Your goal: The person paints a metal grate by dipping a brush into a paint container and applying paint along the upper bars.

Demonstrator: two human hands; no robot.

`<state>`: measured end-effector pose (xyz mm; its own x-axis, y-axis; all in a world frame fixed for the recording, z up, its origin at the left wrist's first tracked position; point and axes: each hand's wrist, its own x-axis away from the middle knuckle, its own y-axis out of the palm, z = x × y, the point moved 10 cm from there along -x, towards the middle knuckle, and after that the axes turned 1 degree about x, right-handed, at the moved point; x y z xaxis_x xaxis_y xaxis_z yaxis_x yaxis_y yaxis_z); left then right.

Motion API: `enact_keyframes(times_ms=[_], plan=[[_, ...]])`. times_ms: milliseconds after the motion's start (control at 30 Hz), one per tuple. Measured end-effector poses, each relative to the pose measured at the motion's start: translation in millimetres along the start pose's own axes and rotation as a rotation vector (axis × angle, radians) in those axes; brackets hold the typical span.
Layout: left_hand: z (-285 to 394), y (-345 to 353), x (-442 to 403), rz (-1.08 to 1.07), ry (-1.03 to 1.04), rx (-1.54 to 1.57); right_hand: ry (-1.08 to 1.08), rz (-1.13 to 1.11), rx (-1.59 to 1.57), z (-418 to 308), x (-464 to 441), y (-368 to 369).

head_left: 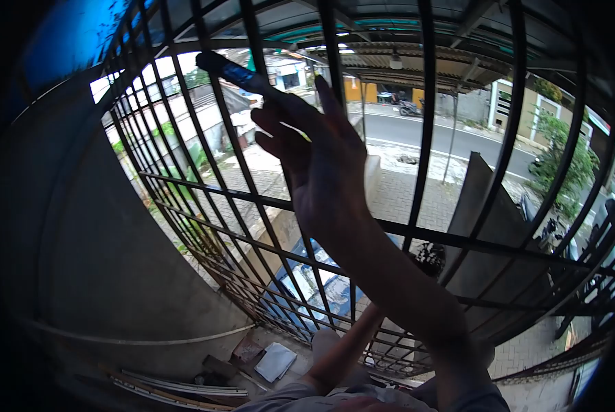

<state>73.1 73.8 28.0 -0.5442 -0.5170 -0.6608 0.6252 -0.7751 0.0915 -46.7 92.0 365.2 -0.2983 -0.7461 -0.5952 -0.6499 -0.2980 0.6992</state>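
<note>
Fingers (329, 103) of right hand (325, 168) seem to pinch near end of dark tool (232, 72), one finger standing apart. Tool raised against upper grille (428, 82), contact unclear; end hold presumably lends reach. Left hand hidden behind right forearm (397, 275); its fingers, cannot tell. White sheet (275, 362) on floor; long strips (184, 386) beside wall (115, 275), perhaps keeping footing free.

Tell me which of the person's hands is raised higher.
The right hand, up in front of the dark bars, holding a dark object. The left forearm runs lower, its hand hidden from view.
</note>
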Motion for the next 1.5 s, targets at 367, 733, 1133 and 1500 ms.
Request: enact_keyframes(times_ms=[367,733,1133,1500], plan=[[10,-3,19,-0.164,-0.103,0.124,0.229,-0.08,-0.065,19,3,33],[-5,8,12,-0.13,-0.098,0.053,0.063,0.038,-0.007,15,-26,18],[-38,-1,16,-0.034,-0.062,-0.099,-0.154,0.059,0.034,-7,-36,18],[19,-8,7,0.008,-0.008,-0.273,-0.392,0.076,0.298,-22,-92,41]])
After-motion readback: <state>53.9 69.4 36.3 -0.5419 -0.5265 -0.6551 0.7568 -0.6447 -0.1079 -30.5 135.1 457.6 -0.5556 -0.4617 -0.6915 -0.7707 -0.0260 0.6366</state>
